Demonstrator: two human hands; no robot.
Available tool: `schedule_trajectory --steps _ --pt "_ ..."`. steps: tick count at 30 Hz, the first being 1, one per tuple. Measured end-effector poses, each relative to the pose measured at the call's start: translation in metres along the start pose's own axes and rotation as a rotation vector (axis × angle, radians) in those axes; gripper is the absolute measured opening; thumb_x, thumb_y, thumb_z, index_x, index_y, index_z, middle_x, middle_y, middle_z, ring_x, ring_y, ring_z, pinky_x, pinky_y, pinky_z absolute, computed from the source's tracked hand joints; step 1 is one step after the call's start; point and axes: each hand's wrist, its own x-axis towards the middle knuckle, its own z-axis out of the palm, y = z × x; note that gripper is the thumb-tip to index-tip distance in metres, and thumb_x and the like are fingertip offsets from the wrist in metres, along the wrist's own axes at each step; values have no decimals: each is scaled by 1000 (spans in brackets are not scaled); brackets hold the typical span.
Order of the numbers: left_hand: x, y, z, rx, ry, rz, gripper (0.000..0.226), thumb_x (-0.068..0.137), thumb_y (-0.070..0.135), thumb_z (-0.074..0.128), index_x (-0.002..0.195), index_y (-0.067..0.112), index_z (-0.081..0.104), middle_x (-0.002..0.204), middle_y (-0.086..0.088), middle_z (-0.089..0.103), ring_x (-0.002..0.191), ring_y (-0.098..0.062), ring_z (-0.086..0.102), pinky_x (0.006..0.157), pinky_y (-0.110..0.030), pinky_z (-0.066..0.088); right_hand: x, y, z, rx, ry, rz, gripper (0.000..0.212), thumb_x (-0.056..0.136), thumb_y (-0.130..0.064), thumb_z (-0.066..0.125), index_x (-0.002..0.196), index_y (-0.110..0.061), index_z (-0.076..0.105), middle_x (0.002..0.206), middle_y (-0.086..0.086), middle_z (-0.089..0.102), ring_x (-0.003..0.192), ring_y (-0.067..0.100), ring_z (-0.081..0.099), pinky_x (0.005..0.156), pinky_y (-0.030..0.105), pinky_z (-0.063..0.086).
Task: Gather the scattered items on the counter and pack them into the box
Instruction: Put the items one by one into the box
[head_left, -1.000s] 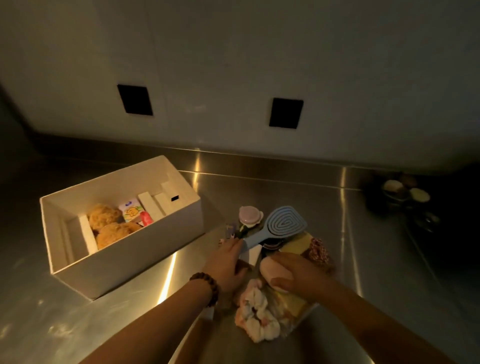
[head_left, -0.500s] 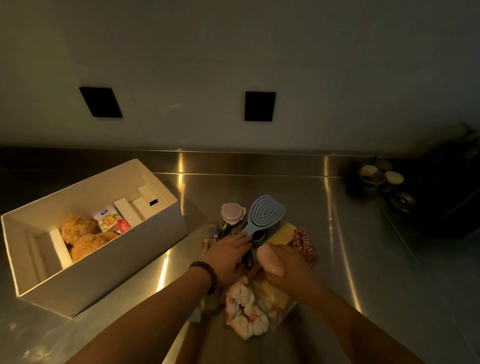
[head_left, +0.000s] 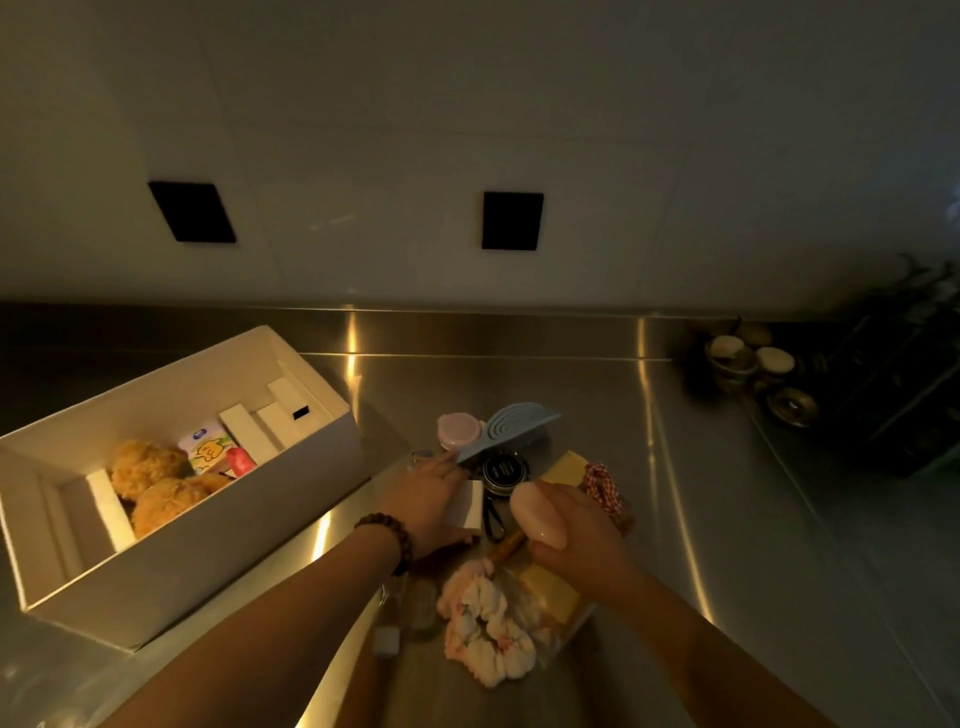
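Note:
A white open box (head_left: 218, 551) stands on the steel counter at the left, holding two tan sponges (head_left: 156, 483), a printed packet (head_left: 208, 451) and white dividers. My left hand (head_left: 434, 501) grips the handle of a blue hairbrush (head_left: 511, 428), whose head is tilted up off the pile. My right hand (head_left: 576, 540) holds a pale pink oval soap (head_left: 537, 517). Beneath the hands lie a black round tin (head_left: 503, 470), a pink lidded jar (head_left: 458, 430), a yellow bar (head_left: 563, 465), a red-white checked cloth (head_left: 602, 486) and a pink-white scrunchie (head_left: 488, 623).
Small metal bowls and cups (head_left: 753, 371) sit at the back right beside a dark rack (head_left: 904, 374). A small clear bottle (head_left: 400, 613) lies under my left forearm. The wall behind carries two black squares (head_left: 511, 221).
My left hand has lifted the blue hairbrush and tipped its head up. My right hand has raised the pink soap off the pile. The view has shifted a little.

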Motion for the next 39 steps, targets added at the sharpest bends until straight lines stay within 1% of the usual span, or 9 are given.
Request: schedule_trajectory --steps 6,11,15,18,21,24,27,36,39 --pt "-12 10 -35 -233 148 -95 67 70 52 71 121 18 45 121 -4 51 107 -21 49 87 -32 43 14 -32 -17 26 99 -101 55 77 -38 64 130 -26 51 127 -6 52 117 8 46 95 22 32" --pt "-37 -14 -90 -269 395 -152 65 72 49 71 123 20 44 120 1 49 107 -17 48 85 -27 39 44 -89 -31 56 105 -238 67 78 -23 75 137 -13 46 134 3 51 124 18 46 101 26 33" --pt "-72 -53 -131 -250 564 -241 66 71 45 73 124 17 46 120 -4 51 108 -21 49 89 -31 41 66 -148 -29 61 52 -357 70 81 -28 73 142 -15 40 141 6 44 129 21 42 107 39 35" --pt "-107 -94 -147 -193 644 -376 66 69 42 76 123 16 47 118 -4 54 103 -19 51 83 -29 42 82 -193 -18 117 13 -475 62 82 -30 72 137 -26 43 132 -6 50 123 16 47 96 25 40" --pt "-145 -135 -148 -170 670 -532 66 69 44 76 122 18 47 117 -2 55 101 -17 52 83 -30 45 102 -230 3 123 -54 -522 71 80 -37 73 141 -29 38 136 -9 46 122 9 45 96 26 41" --pt "-179 -169 -137 -156 655 -670 67 69 44 75 124 19 44 122 -2 53 108 -18 51 88 -28 43 127 -262 32 21 -119 -491 80 79 -42 72 146 -27 31 145 -2 39 128 18 43 102 40 44" --pt "-194 -189 -122 -170 607 -749 69 71 43 75 126 19 42 126 -3 50 112 -18 49 93 -29 42 152 -290 66 -85 -184 -490 81 80 -43 71 147 -24 29 145 0 40 129 22 43 103 41 43" --pt "-188 -214 -102 -244 644 -788 64 73 46 71 126 25 41 126 3 50 112 -13 49 95 -24 40 206 -334 166 -139 -329 -428 52 77 -42 74 121 -33 48 113 -6 60 98 14 60 87 31 52" --pt "-189 -219 -100 -239 657 -774 62 73 45 71 124 25 42 125 3 50 112 -13 48 95 -23 38 210 -340 182 -249 -342 -454 50 82 -42 67 124 -30 44 118 -1 58 101 18 59 89 35 51"
